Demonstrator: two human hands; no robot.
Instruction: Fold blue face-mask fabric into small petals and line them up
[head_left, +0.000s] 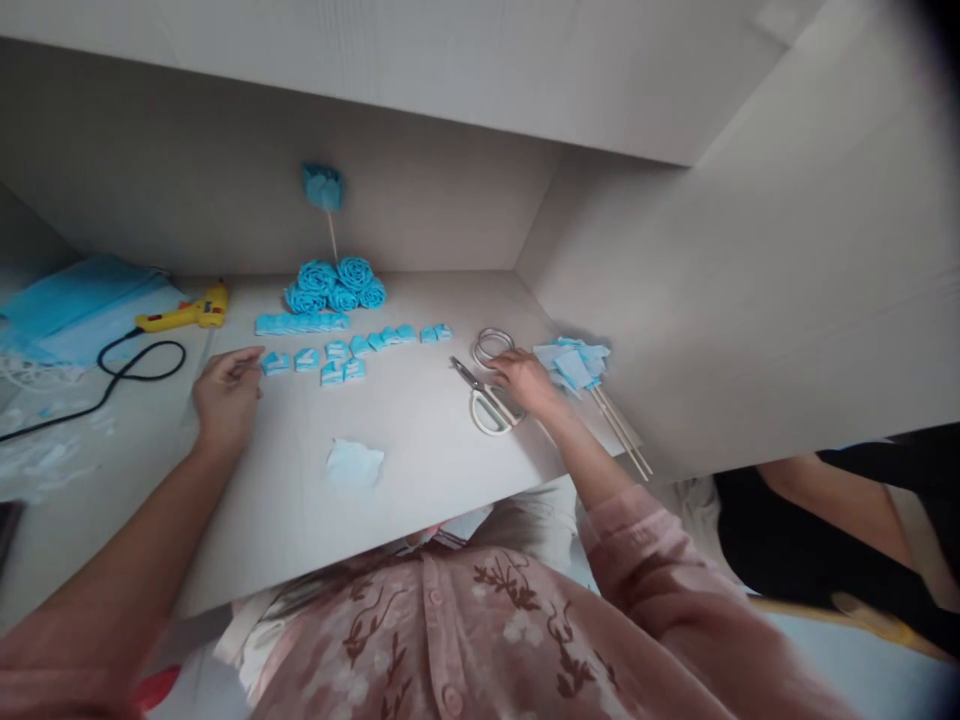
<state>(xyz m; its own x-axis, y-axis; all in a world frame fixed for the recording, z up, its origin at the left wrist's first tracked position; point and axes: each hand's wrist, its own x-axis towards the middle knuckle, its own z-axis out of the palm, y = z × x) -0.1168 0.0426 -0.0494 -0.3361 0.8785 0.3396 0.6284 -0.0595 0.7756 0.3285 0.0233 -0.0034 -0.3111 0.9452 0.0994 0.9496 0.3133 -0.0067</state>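
Note:
My left hand [227, 398] rests on the table, its half-curled fingers slightly apart, with nothing visible in them. Beside its fingertips lies a row of small folded light-blue pieces [306, 359]. My right hand [523, 380] reaches over the white-handled scissors [487, 408], its fingertips closed at the edge of a thin ring-shaped roll [492, 333]. The scissors lie slightly open, part of one handle under the hand. Right of this hand is a bundle of pale-blue petal pieces [574, 362] on thin sticks [622, 432]. A loose pale-blue petal piece [355, 463] lies nearer to me.
Rolled blue roses [334, 286] are piled at the back, with a blue flower on a stick [323, 187] standing behind. A yellow glue gun [187, 310] and its black cord [120, 372] lie left, by stacked blue sheets [90, 300]. Board walls surround the table; another person's arm [840, 505] is at right.

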